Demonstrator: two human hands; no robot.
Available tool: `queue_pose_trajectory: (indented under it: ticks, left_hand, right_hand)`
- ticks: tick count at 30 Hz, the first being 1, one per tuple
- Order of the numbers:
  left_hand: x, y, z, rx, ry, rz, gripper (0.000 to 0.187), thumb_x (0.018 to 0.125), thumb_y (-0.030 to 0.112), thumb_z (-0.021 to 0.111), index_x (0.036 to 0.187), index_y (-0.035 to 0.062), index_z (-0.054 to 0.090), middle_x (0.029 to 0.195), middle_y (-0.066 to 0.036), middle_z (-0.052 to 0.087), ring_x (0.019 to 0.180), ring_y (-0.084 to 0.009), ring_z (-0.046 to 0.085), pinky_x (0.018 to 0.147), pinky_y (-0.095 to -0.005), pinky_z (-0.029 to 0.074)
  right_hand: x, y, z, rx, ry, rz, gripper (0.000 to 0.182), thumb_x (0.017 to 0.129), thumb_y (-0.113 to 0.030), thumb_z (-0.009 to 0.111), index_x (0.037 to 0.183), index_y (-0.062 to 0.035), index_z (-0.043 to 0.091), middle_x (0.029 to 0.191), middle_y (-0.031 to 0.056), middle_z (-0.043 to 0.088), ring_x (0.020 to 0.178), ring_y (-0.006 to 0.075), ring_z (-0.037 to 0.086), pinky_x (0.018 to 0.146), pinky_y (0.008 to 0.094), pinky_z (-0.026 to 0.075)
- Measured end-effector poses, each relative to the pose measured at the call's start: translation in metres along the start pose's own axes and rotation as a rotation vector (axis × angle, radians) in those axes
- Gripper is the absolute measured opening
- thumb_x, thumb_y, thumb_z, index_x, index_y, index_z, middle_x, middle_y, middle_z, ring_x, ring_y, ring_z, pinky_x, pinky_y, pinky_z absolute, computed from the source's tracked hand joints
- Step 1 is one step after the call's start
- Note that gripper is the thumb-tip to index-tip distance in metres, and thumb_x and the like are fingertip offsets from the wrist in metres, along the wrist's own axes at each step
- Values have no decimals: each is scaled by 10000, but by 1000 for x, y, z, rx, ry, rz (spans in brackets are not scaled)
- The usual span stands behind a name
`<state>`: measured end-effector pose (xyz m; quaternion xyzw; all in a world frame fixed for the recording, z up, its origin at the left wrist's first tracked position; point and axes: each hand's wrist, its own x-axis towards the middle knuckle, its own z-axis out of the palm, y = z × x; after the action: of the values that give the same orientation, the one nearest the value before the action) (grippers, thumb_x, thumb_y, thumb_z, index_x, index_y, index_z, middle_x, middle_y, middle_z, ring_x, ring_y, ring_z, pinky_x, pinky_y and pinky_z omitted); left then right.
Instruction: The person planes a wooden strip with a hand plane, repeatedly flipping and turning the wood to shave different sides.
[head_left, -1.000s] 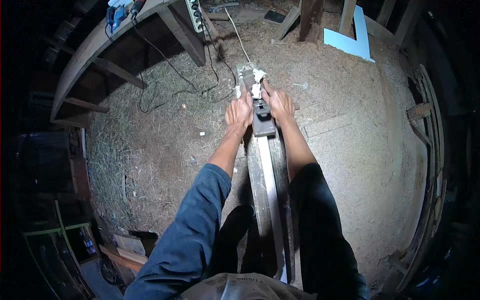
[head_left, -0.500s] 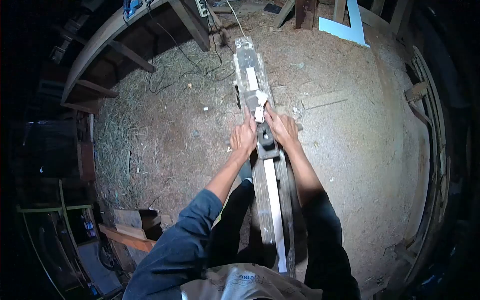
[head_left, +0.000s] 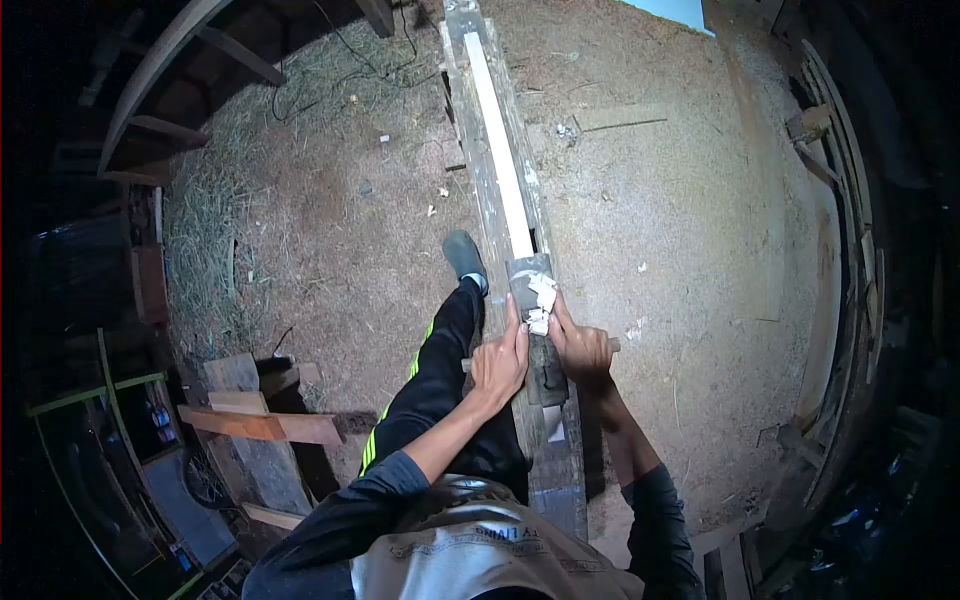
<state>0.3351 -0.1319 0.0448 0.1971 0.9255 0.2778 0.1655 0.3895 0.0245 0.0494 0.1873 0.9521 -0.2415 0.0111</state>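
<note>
A wooden hand plane [head_left: 547,375] with a crosswise handle rests on a pale strip of wood [head_left: 503,150]. The strip runs lengthwise along a worn bench beam [head_left: 486,200]. My left hand [head_left: 499,363] wraps round the handle at the plane's left side, its index finger stretched along the body. On the right side my right hand [head_left: 583,350] grips the other end, with a finger laid forward likewise. White curled shavings [head_left: 541,300] are bunched at the plane's mouth between my fingers. Most of the strip shows beyond the plane's front; a short piece shows behind it.
My booted foot [head_left: 463,254] stands left of the beam. Straw [head_left: 215,240] and scraps litter the ground. Boards [head_left: 255,425] lie at lower left, near a dark rack [head_left: 110,450]. Long planks [head_left: 862,230] line the right side, and a curved wooden frame [head_left: 150,85] stands at upper left.
Both hands have drawn the plane back toward my body along the strip, baring its far part. My view has shifted, and my left foot and leg show more.
</note>
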Motion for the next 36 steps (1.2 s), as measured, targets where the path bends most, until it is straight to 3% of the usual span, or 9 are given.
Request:
queue_pose_trajectory:
  ticks: [13,16,20,23,24,27,30,34,36]
  left_hand:
    - [95,-2,-12,53,155,8,554,1012,282,495,1527,108,390,557,-234,584,458,-372,604,449,-496,472]
    - [134,3,-30,37,91,-44,541,1015,288,490,1519,111,404,614,-240,612,488,-380,617,467,-508,465]
    - [261,-21,-42,53,179,-14,496,1016,350,468,1489,205,458,710,-292,624,606,-458,636,577,-567,480]
    - [292,-14,-57,64,201,-77,479,1025,337,451,1479,187,460,691,-272,639,630,-457,649,576,-566,493]
    - [308,-10,-70,63,181,-42,487,1024,333,448,1493,198,436,704,-276,644,637,-461,653,583,-573,493]
    - [428,-33,-106,113,266,-38,527,1030,358,402,1527,187,372,742,-301,648,722,-469,675,655,-588,503]
    - [517,-42,-133,148,294,-65,460,1021,357,370,1433,178,469,793,-283,670,774,-468,680,702,-572,519]
    - [556,-36,-138,92,258,4,399,1008,374,442,1359,213,542,864,-297,663,805,-500,651,709,-596,499]
    - [557,-25,-152,101,221,-43,370,996,333,463,1321,166,519,853,-243,703,818,-465,680,731,-576,528]
  right_hand:
    - [100,-7,-10,25,6,-74,533,1003,-365,551,1500,-200,456,559,228,589,526,402,642,515,516,504]
    - [139,-22,-22,18,24,-30,455,1009,-350,557,1439,-203,544,578,235,571,505,389,616,510,494,479]
    - [268,-26,-8,-14,126,5,457,982,-418,565,1431,-336,533,657,241,629,655,431,670,607,520,523]
    - [311,-27,-4,-50,86,-4,451,980,-450,552,1422,-362,535,695,249,648,667,430,672,626,524,532]
    - [324,-37,-15,2,17,92,439,983,-482,529,1401,-354,560,807,262,677,761,438,685,690,544,532]
    - [450,-60,-5,41,103,-32,487,987,-495,482,1458,-371,479,866,251,695,827,453,687,760,544,548]
    - [547,-79,-15,45,121,-28,455,997,-480,481,1434,-357,519,952,238,704,912,446,680,821,540,538]
    - [583,-69,-18,11,103,-17,437,995,-487,492,1416,-375,536,965,241,704,928,450,679,828,535,542]
    - [583,-70,-13,16,81,23,434,995,-486,494,1414,-381,538,968,243,704,934,446,681,833,534,543]
